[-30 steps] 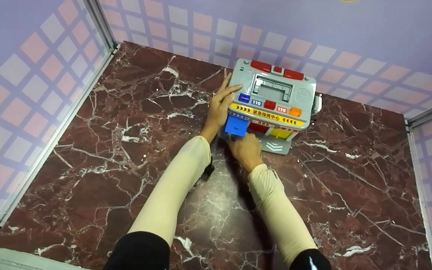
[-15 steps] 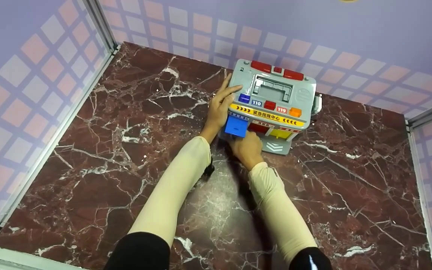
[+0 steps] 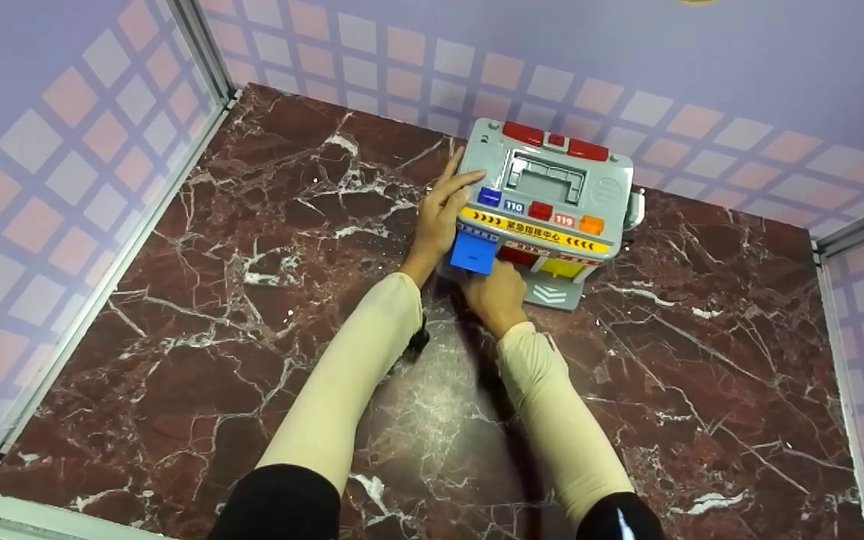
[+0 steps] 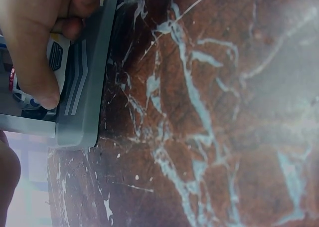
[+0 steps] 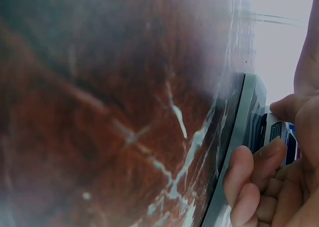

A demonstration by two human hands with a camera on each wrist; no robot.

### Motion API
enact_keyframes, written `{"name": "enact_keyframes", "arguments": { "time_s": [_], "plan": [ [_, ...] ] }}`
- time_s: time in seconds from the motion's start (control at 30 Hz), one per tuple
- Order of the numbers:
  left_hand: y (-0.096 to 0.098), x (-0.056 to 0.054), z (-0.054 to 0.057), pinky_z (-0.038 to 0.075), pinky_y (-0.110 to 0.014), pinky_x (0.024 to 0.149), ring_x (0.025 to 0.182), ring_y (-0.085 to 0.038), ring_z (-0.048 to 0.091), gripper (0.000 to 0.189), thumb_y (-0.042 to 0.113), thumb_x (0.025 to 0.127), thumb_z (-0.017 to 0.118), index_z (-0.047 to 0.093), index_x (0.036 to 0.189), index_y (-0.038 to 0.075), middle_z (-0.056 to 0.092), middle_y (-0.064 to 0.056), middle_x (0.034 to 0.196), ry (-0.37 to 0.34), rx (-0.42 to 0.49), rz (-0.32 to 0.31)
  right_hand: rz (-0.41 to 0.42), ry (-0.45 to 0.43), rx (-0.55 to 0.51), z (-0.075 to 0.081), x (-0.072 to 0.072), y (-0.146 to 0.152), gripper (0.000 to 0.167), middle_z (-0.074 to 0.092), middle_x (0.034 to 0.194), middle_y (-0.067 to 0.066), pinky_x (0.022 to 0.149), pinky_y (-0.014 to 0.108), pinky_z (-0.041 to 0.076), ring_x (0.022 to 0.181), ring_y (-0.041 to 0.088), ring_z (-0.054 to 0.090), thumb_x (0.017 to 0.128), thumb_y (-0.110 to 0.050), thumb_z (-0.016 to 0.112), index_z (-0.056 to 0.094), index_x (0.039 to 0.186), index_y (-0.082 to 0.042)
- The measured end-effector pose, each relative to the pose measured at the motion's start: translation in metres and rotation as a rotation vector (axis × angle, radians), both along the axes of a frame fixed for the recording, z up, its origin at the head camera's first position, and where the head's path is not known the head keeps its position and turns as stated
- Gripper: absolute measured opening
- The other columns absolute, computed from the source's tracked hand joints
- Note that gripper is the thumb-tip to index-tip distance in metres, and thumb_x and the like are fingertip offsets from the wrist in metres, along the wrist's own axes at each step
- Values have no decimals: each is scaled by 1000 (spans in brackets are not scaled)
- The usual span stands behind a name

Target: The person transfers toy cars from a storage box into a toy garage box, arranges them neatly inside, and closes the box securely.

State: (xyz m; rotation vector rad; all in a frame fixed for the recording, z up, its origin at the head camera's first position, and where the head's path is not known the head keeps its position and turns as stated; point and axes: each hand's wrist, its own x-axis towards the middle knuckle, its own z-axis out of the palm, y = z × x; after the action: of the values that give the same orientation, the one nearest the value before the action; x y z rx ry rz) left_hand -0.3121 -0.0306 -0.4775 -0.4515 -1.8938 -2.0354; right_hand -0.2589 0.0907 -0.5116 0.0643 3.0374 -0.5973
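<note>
A grey toy rescue station stands near the back wall, with red, blue and orange pieces on its roof. Its blue door is swung up; the red door and yellow door hang down. My left hand rests along the station's left side, fingers reaching onto the roof edge. At the blue doorway, my right hand pinches a small white toy car between thumb and fingers. The car sits just over the grey ramp, its dark grille facing outward; the head view hides it under the door.
Dark red marbled tabletop spreads around the station. Purple walls with pink and white squares enclose it at the back and sides. A small black object shows beside the left sleeve.
My right hand has shifted very slightly to the right at the blue doorway. The left hand and the station have stayed in place.
</note>
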Motion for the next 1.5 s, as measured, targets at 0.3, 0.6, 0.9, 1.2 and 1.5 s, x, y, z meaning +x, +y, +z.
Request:
{"name": "enact_keyframes", "arguments": {
  "time_s": [0.3,0.6,0.9,1.2,1.5],
  "plan": [
    [1,-2,1,26,-26,120,148,-38,30,34,-2,97,46,64,125,-10,31,-26,159,9,7,-17,-9,3,7,0,-2,0,40,72,95,27,72,61,56,89,47,70,93,-37,61,71,95,2],
    [0,-2,1,26,-25,120,148,-39,30,34,-2,97,46,64,125,-10,31,-25,159,10,0,-17,-9,-15,12,1,-3,-1,40,72,96,27,73,60,56,89,47,70,93,-36,58,71,95,2],
    [1,-1,0,28,-23,118,148,-36,32,33,-2,97,47,64,124,-10,31,-27,158,1,18,-16,0,12,2,-2,-2,1,38,72,95,27,71,61,56,87,48,70,94,-35,58,71,95,1],
    [1,-2,-1,27,-24,119,147,-39,32,33,-3,97,47,64,124,-10,33,-26,158,10,15,-7,-5,24,10,-4,-1,1,42,72,95,27,70,61,56,87,48,70,93,-39,59,71,95,1],
    [0,-1,-1,29,-23,117,146,-41,33,33,-3,97,46,65,123,-10,33,-26,157,27,4,-3,-16,23,24,-4,0,1,39,73,95,28,70,60,56,87,48,70,95,-34,56,71,95,1]
  ]
}}
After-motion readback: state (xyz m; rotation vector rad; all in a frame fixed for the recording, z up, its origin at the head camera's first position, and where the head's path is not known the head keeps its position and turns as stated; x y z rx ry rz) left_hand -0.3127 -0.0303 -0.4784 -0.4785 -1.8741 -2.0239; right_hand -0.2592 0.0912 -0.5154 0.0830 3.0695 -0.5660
